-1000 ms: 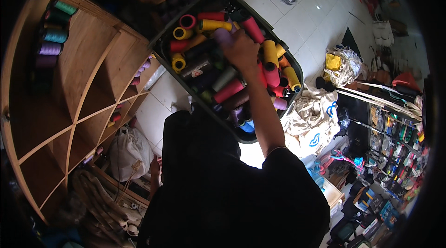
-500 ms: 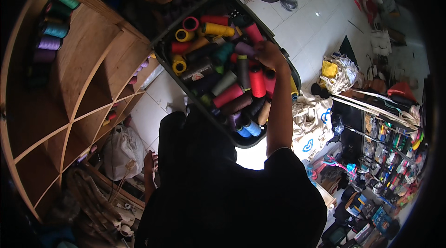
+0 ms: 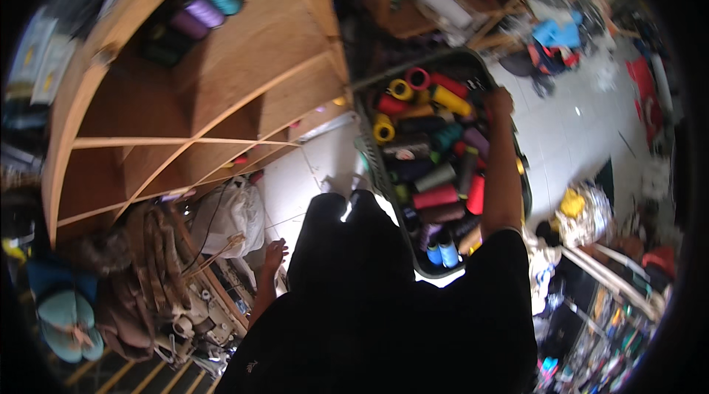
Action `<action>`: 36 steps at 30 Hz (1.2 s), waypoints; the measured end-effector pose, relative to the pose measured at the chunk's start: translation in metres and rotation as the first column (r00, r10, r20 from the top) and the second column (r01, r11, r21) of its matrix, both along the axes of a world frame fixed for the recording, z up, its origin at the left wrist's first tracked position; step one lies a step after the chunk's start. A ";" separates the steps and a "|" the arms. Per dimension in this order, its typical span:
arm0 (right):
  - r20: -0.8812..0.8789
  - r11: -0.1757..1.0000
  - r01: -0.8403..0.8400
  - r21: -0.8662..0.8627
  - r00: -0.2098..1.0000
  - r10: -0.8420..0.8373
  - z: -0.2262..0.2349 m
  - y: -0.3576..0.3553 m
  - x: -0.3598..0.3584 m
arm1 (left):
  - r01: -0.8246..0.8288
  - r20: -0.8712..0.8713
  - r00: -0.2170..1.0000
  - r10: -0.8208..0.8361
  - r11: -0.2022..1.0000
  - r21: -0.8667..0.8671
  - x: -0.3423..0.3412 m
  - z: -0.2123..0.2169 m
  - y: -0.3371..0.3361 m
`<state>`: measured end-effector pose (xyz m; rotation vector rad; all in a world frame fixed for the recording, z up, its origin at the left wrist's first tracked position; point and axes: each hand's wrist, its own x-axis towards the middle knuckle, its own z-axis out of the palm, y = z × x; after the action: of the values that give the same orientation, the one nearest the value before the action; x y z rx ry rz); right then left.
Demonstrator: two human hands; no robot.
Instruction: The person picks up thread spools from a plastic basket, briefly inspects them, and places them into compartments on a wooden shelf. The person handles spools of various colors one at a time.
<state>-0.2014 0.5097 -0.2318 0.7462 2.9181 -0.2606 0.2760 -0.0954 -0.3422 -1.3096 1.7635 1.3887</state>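
Observation:
A dark green bin (image 3: 473,59) full of thread spools stands on the floor in front of me, to the right. My right hand (image 3: 499,102) is at its far right corner, fingers curled down among the spools; what they hold is hidden. Close by lie a yellow spool (image 3: 451,101) and a purple spool (image 3: 477,143). Blue spools (image 3: 443,254) sit at the near end, with a dark red one (image 3: 436,197) farther up. My left hand (image 3: 275,254) hangs low beside my leg, fingers loosely apart, holding nothing.
A wooden shelf unit (image 3: 258,95) with square compartments rises at the left, with several spools (image 3: 203,11) in its top. A white sack (image 3: 233,217) and folded brown cloth (image 3: 151,261) lie below it. At the right are a bag with yellow (image 3: 583,213) and crowded goods.
My view has swung toward the shelf, so the bin appears farther right and lower. My right hand has moved from the middle spools to the bin's far right corner.

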 end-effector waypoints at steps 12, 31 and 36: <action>-0.611 0.973 -0.166 -0.160 0.791 0.035 0.012 0.029 0.010 | 0.214 -0.511 0.774 -0.375 0.913 -0.347 -0.127 0.052 0.034; -0.562 -0.259 -0.609 -0.750 0.793 -0.235 0.219 -0.242 0.170 | 0.462 -0.950 0.313 0.005 0.873 0.157 -0.266 0.334 0.150; -0.499 -0.228 -0.509 -0.830 0.860 -0.107 0.218 -0.276 0.176 | 0.312 -0.877 0.366 0.311 0.847 0.430 -0.252 0.323 0.128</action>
<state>-0.0258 0.2339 -0.0137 -0.2527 1.6952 -2.5277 0.0238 0.0321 -0.0191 -0.0443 1.6537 2.7296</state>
